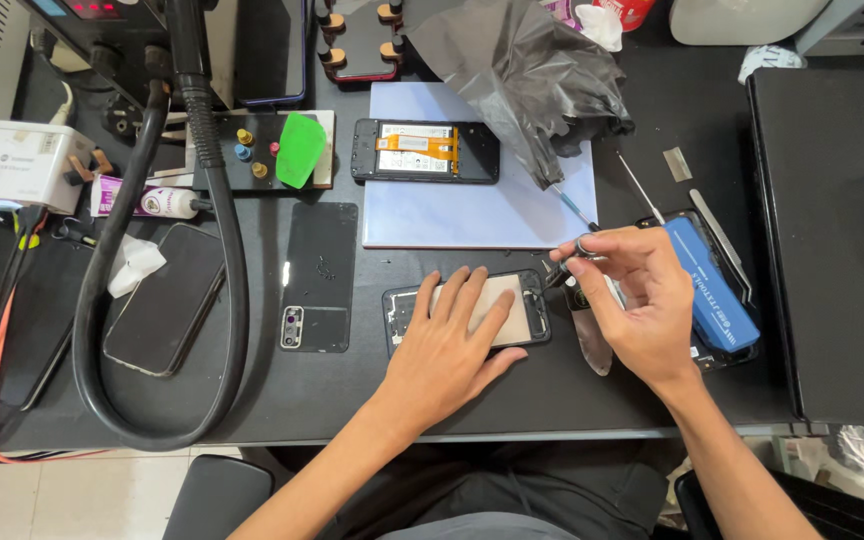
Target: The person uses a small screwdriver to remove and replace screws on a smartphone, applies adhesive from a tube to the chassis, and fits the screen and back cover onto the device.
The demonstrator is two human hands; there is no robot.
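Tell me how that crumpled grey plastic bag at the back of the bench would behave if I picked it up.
The crumpled grey plastic bag looks thin and creased, so it would probably be floppy and sag out of shape. It seems light for its bulk, likely shifting at a nudge. One corner droops over the pale blue mat near the opened phone, so lifting it might drag across them.

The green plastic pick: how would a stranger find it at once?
Start from the pale blue mat at the desk's middle. Left of it lies a dark block with small coloured knobs. The green plastic pick rests on its right end, the only bright green thing there.
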